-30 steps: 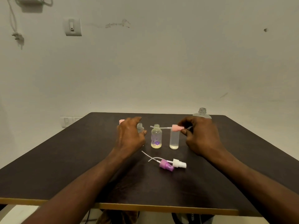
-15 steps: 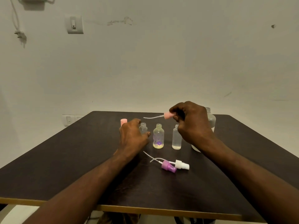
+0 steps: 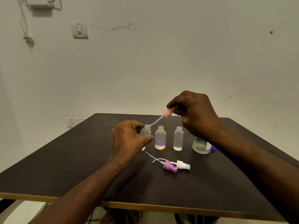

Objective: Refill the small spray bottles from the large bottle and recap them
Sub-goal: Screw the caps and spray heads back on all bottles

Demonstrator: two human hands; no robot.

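Dark brown table (image 3: 64,167) seen with light wood edge band along near side. Pale, scuffed wall (image 3: 178,62) seen behind it. White wall switch (image 3: 79,30) mounted upper left. White box (image 3: 42,4) fixed near top left corner, cable (image 3: 24,25) hung from it, ended in plug. Socket plate (image 3: 73,122) set low on wall, just beyond table's far left corner. Small dark mark (image 3: 271,32) noted upper right.
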